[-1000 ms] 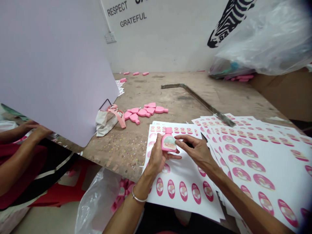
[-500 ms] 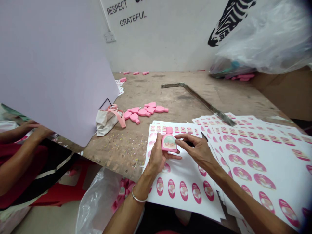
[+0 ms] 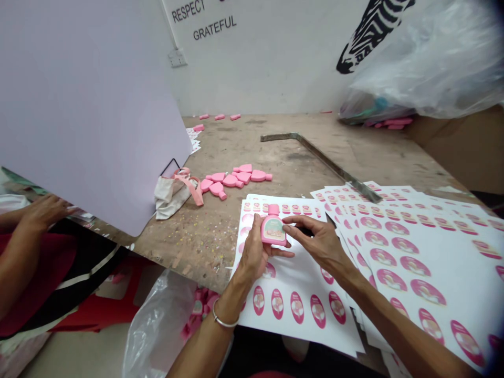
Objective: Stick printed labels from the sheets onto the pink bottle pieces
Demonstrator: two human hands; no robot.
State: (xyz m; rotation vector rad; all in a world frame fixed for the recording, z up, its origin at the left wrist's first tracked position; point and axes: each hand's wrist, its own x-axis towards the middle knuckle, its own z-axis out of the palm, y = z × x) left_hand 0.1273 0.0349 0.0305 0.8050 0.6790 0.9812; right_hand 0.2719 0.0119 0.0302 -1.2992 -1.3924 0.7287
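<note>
Just below the centre of the frame, in the head view, a pink bottle (image 3: 274, 226) stands out, held cap up over a sheet of stickers (image 3: 293, 262) that lies on the worktop (image 3: 315, 173). The left hand (image 3: 254, 249) is clamped around its left side and underside. The right hand (image 3: 318, 239) has its thumb and forefinger close together at the right edge of the bottle's pale green label (image 3: 274, 230); from here I can't tell whether they pinch it or only press on it.

At the lower left, a clear plastic bag (image 3: 155, 325) hangs open below the worktop edge, with pink bottles (image 3: 199, 310) heaped in and beside its mouth, at least one labelled. Left of centre, a cream cloth pouch (image 3: 170, 197) with a pink strap slumps near a cluster of pink pieces (image 3: 230, 181). At the upper right, a big cloudy plastic bag (image 3: 429, 68) bulges above more pink pieces; its contents are blurred, greenish and blue. More sticker sheets (image 3: 429, 252) overlap at the right, under the end of a bent metal bar (image 3: 326, 160).
</note>
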